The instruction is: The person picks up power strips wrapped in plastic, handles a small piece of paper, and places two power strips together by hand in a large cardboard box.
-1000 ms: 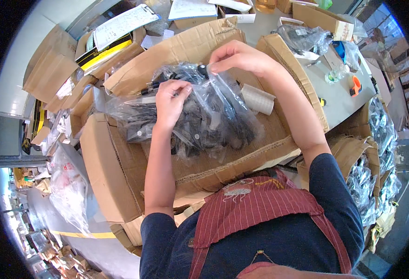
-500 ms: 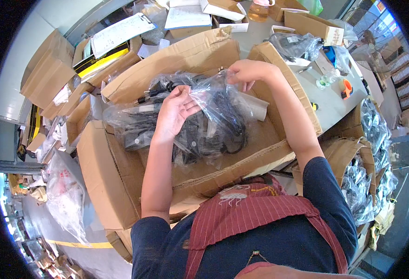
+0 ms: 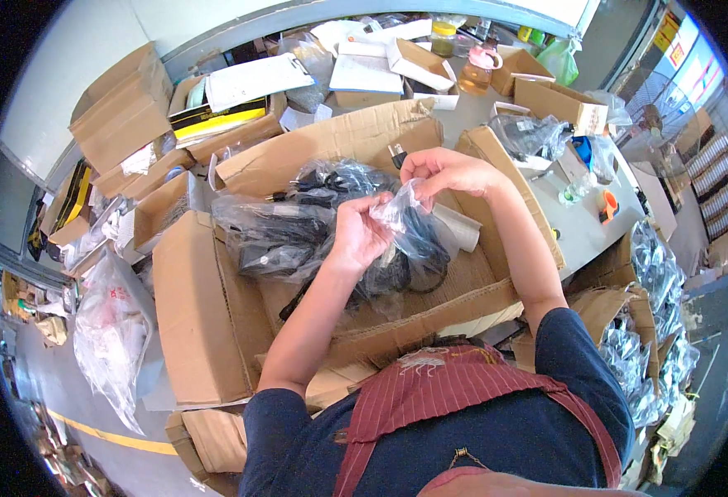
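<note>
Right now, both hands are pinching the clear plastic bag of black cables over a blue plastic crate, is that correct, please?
Not quite: the head view shows an open brown cardboard box, not a blue crate. The left hand and right hand do pinch the clear plastic bag of black cables over it.

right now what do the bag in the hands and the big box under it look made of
Bag: thin clear plastic film, glossy; it crinkles, glints and shows dark cables through it.
Big box: brown corrugated cardboard, matte, by its creased flaps and raw edges.
</note>
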Demonstrator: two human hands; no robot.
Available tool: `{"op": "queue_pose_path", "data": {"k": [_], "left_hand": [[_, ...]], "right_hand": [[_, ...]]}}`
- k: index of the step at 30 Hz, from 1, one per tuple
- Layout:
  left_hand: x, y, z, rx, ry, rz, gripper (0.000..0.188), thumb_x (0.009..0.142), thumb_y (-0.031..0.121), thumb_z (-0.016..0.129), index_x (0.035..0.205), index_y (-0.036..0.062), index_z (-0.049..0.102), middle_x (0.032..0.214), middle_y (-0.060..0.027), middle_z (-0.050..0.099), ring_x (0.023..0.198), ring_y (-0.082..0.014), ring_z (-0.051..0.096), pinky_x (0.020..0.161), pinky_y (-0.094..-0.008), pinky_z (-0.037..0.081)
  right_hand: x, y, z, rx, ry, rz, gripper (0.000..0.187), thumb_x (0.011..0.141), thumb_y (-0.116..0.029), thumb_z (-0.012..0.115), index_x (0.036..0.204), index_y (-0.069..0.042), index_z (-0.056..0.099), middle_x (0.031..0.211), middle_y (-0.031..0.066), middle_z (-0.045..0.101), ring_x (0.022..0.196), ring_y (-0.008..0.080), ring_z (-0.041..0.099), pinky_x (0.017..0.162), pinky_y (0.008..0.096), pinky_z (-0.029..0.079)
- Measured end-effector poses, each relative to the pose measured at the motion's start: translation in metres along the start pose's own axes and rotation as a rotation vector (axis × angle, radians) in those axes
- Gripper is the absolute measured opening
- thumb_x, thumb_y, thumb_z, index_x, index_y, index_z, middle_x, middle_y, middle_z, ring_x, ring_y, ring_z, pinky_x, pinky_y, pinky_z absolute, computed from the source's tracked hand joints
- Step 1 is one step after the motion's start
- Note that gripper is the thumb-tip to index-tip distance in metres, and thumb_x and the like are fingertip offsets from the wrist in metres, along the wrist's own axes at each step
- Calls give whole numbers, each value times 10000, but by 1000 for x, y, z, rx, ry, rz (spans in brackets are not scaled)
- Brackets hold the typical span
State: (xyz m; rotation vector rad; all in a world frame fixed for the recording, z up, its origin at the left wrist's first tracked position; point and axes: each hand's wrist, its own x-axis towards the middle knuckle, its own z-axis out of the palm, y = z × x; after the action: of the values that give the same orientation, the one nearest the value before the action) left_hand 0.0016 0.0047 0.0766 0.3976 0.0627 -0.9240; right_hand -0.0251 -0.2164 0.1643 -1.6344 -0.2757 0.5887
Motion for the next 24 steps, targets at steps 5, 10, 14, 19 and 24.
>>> {"op": "queue_pose_path", "data": {"k": [5,10,14,19,24], "left_hand": [[-1,10,-5,-117,-102,-1,103,820,115,458,802,35,520,765,-96,559,642,-215,537,596,-340,470],[-1,6,-1,-189,-107,22,97,781,141,461,706,84,437,644,-62,455,526,-194,411,502,-315,392],[-4,-4,17,-114,13,75,102,806,130,443,723,72,456,674,-62,481,617,-206,513,570,-322,448],[-9,-3,20,-35,-240,74,102,854,115,441,784,54,484,692,-40,502,668,-202,536,643,-312,463],[-14,11,27,61,-199,256,266,850,103,551,1067,-41,604,919,-127,663,975,-284,631,1019,-449,477]], "right_hand": [[-15,11,13,79,148,-70,278,830,-110,709,1062,-16,587,885,54,657,739,152,643,718,277,509],[-35,33,23,130,227,-17,406,890,-156,696,1235,-26,525,941,40,629,817,117,609,767,274,485],[-19,54,39,-412,274,-39,725,814,-339,790,1357,-3,446,1061,112,599,963,218,592,868,338,482],[-6,69,57,-882,555,-233,665,701,-261,803,1244,9,530,1097,233,584,1018,406,582,872,431,490],[-5,77,25,-903,822,-511,409,722,-188,757,1063,-4,626,949,209,631,928,401,621,826,432,514]]}}
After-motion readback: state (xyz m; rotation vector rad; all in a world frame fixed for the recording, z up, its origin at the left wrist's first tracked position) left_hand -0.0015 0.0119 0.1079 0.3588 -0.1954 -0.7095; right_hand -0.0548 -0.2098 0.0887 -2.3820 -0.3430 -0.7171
